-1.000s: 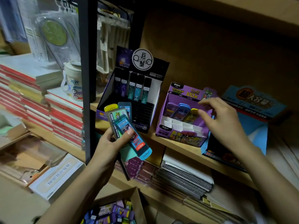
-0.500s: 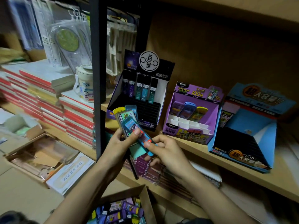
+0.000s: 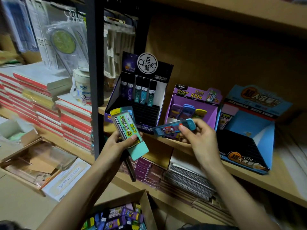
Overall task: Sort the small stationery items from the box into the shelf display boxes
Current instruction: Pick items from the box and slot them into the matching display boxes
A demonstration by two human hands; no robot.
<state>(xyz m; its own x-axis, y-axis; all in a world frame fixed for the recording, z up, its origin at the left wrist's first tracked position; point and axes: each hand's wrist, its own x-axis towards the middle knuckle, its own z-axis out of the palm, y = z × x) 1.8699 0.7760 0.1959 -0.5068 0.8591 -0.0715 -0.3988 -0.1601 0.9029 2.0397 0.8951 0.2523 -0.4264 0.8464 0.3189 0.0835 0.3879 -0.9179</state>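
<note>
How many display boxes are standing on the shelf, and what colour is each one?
Black display box: 1
Purple display box: 1
Blue display box: 1
Total: 3

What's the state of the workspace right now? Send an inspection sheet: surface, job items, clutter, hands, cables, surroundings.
Surface: wooden shelf carries three display boxes side by side.
Job's things: black display box has one row of tubes at its back; purple display box holds a few cases; blue display box is mostly bare; cardboard box below holds mixed small items.
Clutter: red-edged notebooks stacked at left; spiral notebooks on the lower shelf.
Grippers: left hand grips a stack of cases, thumb on top; right hand pinches a blue case by its capped end.
Cables: nothing seen.
Surroundings: dark post left of the black box; hanging packets behind.
</note>
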